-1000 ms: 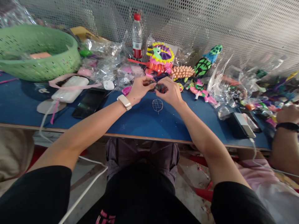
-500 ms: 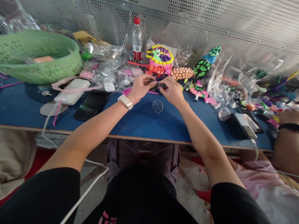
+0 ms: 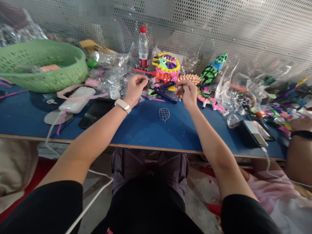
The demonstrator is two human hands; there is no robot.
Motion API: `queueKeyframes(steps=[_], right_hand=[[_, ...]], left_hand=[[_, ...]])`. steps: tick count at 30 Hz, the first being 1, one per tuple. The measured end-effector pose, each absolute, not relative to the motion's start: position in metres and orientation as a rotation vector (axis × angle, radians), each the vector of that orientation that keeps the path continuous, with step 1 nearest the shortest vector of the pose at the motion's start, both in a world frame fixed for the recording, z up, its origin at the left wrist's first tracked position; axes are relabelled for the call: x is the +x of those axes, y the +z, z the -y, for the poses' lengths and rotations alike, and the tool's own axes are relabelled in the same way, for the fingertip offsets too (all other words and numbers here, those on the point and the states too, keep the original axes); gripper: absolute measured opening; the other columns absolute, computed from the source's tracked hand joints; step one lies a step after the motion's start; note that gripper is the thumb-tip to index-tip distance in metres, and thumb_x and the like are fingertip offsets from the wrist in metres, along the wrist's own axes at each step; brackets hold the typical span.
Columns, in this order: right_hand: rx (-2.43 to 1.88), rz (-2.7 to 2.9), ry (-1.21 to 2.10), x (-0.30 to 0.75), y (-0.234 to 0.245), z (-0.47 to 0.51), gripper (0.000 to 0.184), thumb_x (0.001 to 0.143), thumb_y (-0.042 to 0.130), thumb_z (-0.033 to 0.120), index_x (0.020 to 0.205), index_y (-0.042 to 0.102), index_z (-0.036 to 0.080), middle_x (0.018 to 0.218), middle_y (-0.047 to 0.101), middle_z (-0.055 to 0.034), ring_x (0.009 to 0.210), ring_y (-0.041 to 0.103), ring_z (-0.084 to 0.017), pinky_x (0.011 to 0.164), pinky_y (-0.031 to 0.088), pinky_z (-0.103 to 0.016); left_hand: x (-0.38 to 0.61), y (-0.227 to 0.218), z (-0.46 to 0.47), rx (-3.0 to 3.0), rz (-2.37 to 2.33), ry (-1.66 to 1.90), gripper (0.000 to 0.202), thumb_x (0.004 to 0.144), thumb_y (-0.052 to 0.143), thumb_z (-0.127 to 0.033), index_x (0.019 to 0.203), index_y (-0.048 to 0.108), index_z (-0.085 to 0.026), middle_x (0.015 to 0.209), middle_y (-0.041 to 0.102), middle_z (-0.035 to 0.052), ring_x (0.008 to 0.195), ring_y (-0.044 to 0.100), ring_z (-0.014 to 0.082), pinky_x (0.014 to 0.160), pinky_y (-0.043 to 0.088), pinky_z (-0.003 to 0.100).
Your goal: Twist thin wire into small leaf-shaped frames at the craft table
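Observation:
My left hand (image 3: 135,88) is raised over the table with thumb and fingertips pinched together; a small dark bit shows at the tips, too small to name. To the right, my right hand (image 3: 188,93) has its fingers curled to the thumb, and what they hold, if anything, is hidden. Between the hands lies a dark blue tool like pliers (image 3: 166,93), beside a thin pink strip (image 3: 156,98). Nearer to me, a small round wire mesh piece (image 3: 164,114) with a short stem rests flat on the blue table (image 3: 146,130).
A green basket (image 3: 60,76) stands at the left, near a phone (image 3: 96,112) and a white power bank (image 3: 77,100). Behind are a red-capped bottle (image 3: 143,48), colourful clay figures (image 3: 167,65) and plastic bags. Another person's arm (image 3: 301,143) is at the right, near a black box (image 3: 251,134).
My hands, together before, have drawn apart, the left one to the left and the right one to the right. The dark blue tool between them now shows. The wire mesh piece stays on the table.

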State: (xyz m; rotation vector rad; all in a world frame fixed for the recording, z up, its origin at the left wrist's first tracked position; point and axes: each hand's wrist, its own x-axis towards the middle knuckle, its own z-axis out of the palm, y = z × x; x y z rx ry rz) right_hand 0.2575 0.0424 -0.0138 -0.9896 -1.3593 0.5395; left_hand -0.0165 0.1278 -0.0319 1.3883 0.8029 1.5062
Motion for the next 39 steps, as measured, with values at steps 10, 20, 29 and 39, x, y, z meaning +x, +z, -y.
queueKeyframes(steps=[10, 20, 29, 39], right_hand=[[-1.047, 1.090, 0.922, 0.221, 0.004, -0.017, 0.069, 0.105, 0.065, 0.086, 0.071, 0.047, 0.029, 0.059, 0.039, 0.0073, 0.040, 0.031, -0.009, 0.038, 0.024, -0.029], [-1.023, 1.222, 0.702, 0.218, -0.034, -0.038, 0.037, 0.108, 0.074, 0.068, 0.127, 0.066, 0.037, 0.112, 0.073, -0.0018, 0.054, 0.049, -0.009, 0.047, 0.046, -0.029], [-1.116, 1.673, 0.414, 0.219, -0.019, -0.020, 0.028, 0.104, 0.082, 0.054, 0.115, 0.082, 0.028, 0.081, 0.064, 0.0004, 0.079, 0.062, -0.021, 0.077, 0.057, -0.038], [-1.176, 1.650, 0.390, 0.213, -0.013, -0.012, 0.020, 0.101, 0.084, 0.036, 0.119, 0.089, 0.029, 0.108, 0.083, -0.0062, 0.108, 0.074, -0.027, 0.093, 0.063, -0.044]], left_hand=[[-0.012, -0.027, -0.106, 1.761, -0.919, 1.411, 0.027, 0.093, 0.093, -0.039, 0.099, 0.074, -0.022, 0.098, 0.080, 0.0080, 0.096, 0.078, 0.0250, 0.095, 0.070, 0.042], [-0.014, -0.020, -0.094, 1.863, -0.879, 1.356, 0.036, 0.093, 0.096, -0.047, 0.106, 0.071, -0.024, 0.075, 0.070, 0.0012, 0.080, 0.074, 0.0255, 0.088, 0.064, 0.042], [-0.011, -0.015, -0.093, 1.795, -0.764, 1.391, 0.049, 0.095, 0.094, -0.066, 0.109, 0.073, -0.024, 0.078, 0.069, 0.0016, 0.075, 0.069, 0.0200, 0.077, 0.061, 0.036], [-0.004, -0.015, -0.080, 1.648, -0.723, 1.295, 0.054, 0.091, 0.097, -0.069, 0.111, 0.074, -0.024, 0.086, 0.076, 0.0057, 0.086, 0.078, 0.0256, 0.079, 0.068, 0.040]])
